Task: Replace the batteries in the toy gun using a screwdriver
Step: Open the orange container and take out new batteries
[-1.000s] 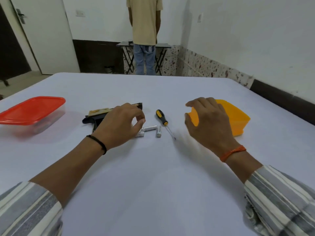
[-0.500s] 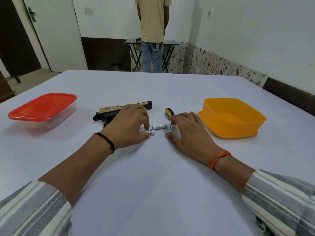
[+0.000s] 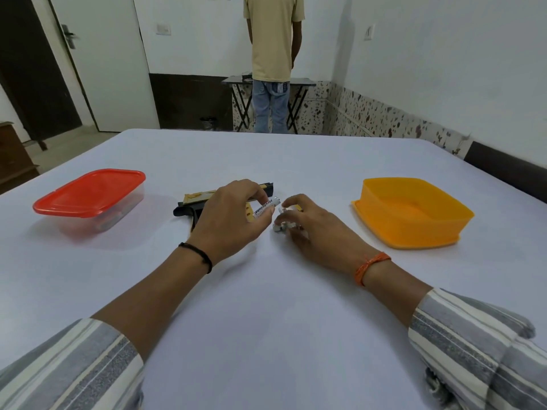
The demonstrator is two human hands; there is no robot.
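A black and tan toy gun [image 3: 194, 202] lies on the white table, partly hidden behind my left hand [image 3: 229, 220]. That hand pinches a white battery [image 3: 263, 209] between thumb and fingers, lifted just off the table. My right hand [image 3: 313, 232] is curled over other white batteries [image 3: 281, 227] right beside it, fingers closed on them. A sliver of the screwdriver's yellow handle [image 3: 299, 208] shows above my right fingers; the rest is hidden.
A clear box with a red lid [image 3: 88, 192] stands at the left. An open orange tub [image 3: 411, 214] stands at the right. Beyond the table's far edge a person [image 3: 273, 63] stands by a small folding table.
My right hand came in from the orange tub to the batteries and closed over them. My left hand picked one battery up off the table.
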